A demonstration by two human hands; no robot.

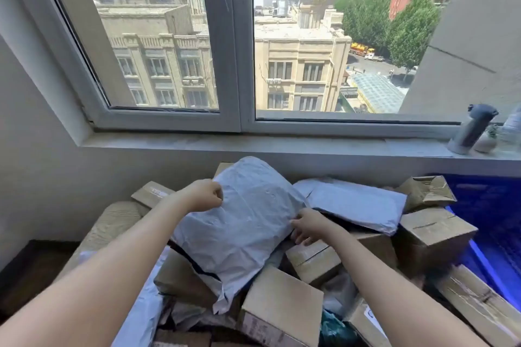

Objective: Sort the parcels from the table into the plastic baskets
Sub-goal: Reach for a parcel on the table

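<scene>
A large grey plastic mailer bag point(245, 222) lies tilted on top of a heap of parcels under the window. My left hand point(204, 195) pinches its upper left edge. My right hand point(308, 227) grips its right edge, fingers curled under the bag. Beneath and around it lie several brown cardboard boxes point(282, 307) and a second grey mailer point(358, 203) to the right. A blue plastic basket point(490, 222) stands at the far right, partly hidden by boxes.
A window sill point(253, 146) runs behind the heap, with a grey bottle point(470, 129) at its right end. A beige striped cushion point(112, 222) sits at the left of the pile. A dark surface point(33, 276) lies at lower left.
</scene>
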